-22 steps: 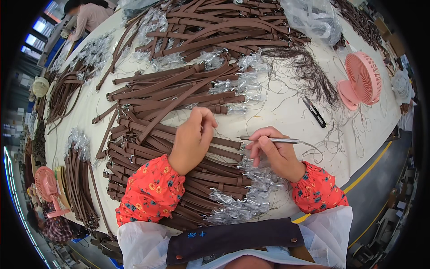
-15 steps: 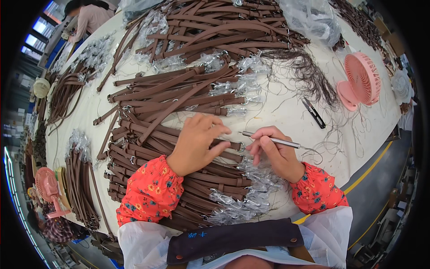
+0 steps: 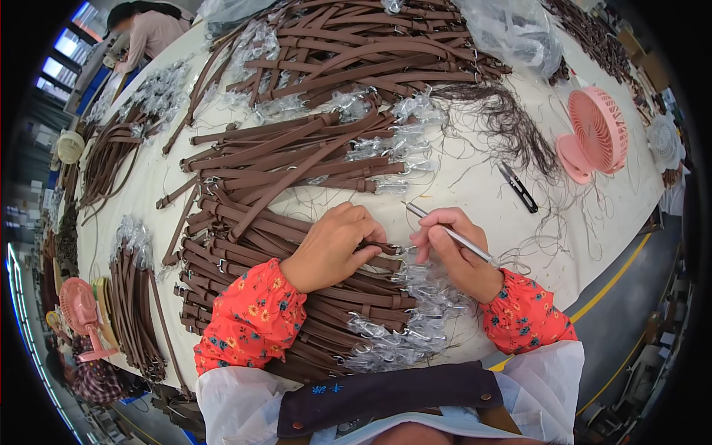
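Note:
My left hand (image 3: 334, 246) is closed, thumb and fingers pinching the end of a brown strap (image 3: 391, 250) that has a metal clasp. This strap lies on a row of similar brown straps (image 3: 297, 315), many with their clasps wrapped in clear plastic (image 3: 430, 308). In my right hand (image 3: 463, 259) is a slim silver pen-like tool (image 3: 416, 211), its thin tip pointing up and left, just above the strap end. The right fingertips are close to the clasp; whether they touch it I cannot tell.
Black thread snips (image 3: 519, 188) lie to the right, beside loose dark threads (image 3: 512, 122) and a pink fan (image 3: 597, 133). More straps (image 3: 371, 48) are heaped at the back near a clear plastic bag (image 3: 519, 33). Another pink fan (image 3: 78, 305) stands left. Another person (image 3: 152, 30) works far left.
My left hand has moved slightly down and its fingers have closed on the strap end. The tool in my right hand has tilted more steeply, with its tip raised.

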The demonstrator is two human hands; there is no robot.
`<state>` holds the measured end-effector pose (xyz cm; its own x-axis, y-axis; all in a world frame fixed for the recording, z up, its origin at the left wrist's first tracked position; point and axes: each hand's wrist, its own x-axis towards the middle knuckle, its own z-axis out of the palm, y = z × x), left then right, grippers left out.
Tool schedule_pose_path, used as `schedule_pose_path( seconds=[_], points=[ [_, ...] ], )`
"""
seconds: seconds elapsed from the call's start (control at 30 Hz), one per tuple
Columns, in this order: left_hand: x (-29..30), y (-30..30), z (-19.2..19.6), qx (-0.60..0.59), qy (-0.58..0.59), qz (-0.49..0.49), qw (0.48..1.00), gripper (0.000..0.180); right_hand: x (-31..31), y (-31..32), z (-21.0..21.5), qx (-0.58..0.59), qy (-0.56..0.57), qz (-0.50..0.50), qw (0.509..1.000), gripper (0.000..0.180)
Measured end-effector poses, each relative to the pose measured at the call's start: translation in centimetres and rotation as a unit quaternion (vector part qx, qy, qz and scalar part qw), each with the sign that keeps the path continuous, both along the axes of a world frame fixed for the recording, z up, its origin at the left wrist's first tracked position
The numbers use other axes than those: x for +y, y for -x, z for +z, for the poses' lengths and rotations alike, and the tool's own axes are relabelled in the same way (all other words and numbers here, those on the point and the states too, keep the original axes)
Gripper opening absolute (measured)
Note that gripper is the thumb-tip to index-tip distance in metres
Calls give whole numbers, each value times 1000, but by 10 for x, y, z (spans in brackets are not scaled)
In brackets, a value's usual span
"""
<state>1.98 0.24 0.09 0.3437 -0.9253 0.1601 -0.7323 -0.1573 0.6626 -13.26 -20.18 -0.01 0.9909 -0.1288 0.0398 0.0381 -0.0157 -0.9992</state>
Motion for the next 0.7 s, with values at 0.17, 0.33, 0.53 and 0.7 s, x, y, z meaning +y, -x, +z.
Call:
schedule_pose_path(
  seconds=[0.17, 0.33, 0.53, 0.7],
  points=[
    [-3, 8, -3, -174, 75, -18, 982, 20, 0, -1, -5, -35, 19, -19, 999, 24],
    [0, 3, -6, 29, -5, 34, 999, 20, -1, -2, -1, 1, -10, 3, 1000, 22],
    [-7, 12, 3, 43, 17, 37, 998, 19, 0, -5, -4, 10, -65, -20, 998, 25],
    [-7, 8, -9, -7, 67, -9, 998, 14, 0, -5, -9, 8, -79, -23, 997, 27]
  ],
)
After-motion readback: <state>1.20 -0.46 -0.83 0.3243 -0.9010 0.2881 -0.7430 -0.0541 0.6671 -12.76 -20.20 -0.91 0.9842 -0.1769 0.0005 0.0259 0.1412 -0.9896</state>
